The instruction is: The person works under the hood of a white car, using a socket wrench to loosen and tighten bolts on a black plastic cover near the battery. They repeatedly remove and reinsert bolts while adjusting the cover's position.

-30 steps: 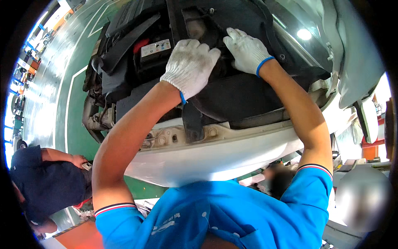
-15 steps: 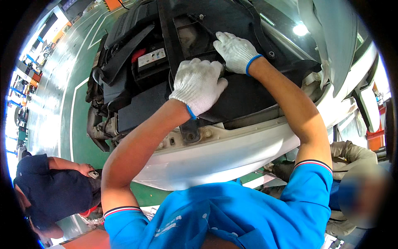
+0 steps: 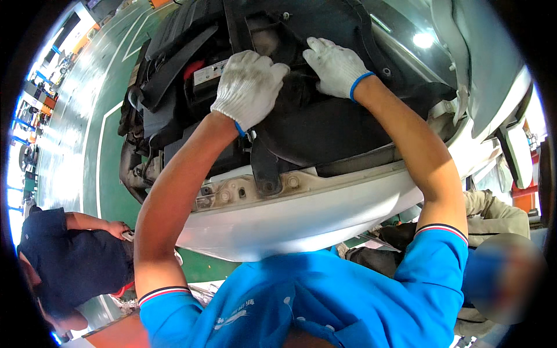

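Note:
Both my hands wear white knitted gloves with blue cuffs and reach into a vehicle's open engine bay. My left hand (image 3: 250,88) is closed over the black bar (image 3: 234,26) beside the battery (image 3: 210,74); its fingers curl down and hide what they grip. Farther right, my right hand (image 3: 337,66) bends its fingers over the inner edge of a large black cover (image 3: 342,124), with the fingertips partly hidden. A dark recess (image 3: 293,81) lies between the two hands. Below my left wrist, the bar's flat end (image 3: 267,177) meets the light metal front panel (image 3: 235,194).
A white bumper (image 3: 278,226) curves between my body and the engine bay. A person in dark clothes (image 3: 72,255) is at the lower left; another person's sleeve (image 3: 493,214) shows at the right. Glass and white bodywork (image 3: 478,64) rise at the upper right. Green floor (image 3: 107,168) lies left.
My left hand has moved left and away from me, uncovering more of the bar's near end and the front panel. My right hand has shifted slightly right and farther away.

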Demonstrator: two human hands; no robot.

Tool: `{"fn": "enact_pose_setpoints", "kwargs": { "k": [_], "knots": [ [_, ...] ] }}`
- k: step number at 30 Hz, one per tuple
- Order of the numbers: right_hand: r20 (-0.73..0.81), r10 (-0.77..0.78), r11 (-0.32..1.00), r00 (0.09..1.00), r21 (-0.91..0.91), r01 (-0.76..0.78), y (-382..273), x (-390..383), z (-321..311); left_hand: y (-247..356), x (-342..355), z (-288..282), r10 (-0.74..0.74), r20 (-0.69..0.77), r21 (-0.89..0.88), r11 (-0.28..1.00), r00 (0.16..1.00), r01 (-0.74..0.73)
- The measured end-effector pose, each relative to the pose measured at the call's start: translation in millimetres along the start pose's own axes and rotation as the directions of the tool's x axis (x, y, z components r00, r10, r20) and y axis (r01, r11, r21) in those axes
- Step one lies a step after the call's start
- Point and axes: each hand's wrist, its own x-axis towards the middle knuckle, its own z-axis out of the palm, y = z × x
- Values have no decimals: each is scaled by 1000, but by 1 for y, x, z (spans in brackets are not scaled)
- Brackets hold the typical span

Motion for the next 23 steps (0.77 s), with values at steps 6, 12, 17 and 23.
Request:
{"fn": "enact_pose_setpoints", "kwargs": {
  "k": [6, 12, 17, 23],
  "knots": [
    [-129, -78, 997, 988, 3, 79, 8, -1, 9, 74, 10, -16, -216, 181, -119, 963, 959, 240],
    [-82, -48, 999, 995, -2, 48, 4, 0, 3, 34, -1, -7, -123, 52, -51, 991, 991, 125],
    [-138, -53, 999, 989, 3, 54, 3, -2, 7, 10, -1, -2, -67, 51, -34, 997, 996, 69],
    [-109, -34, 999, 993, 7, 35, 4, -1, 6, 7, -1, 0, -86, 63, -80, 993, 994, 91]
  ]
}}
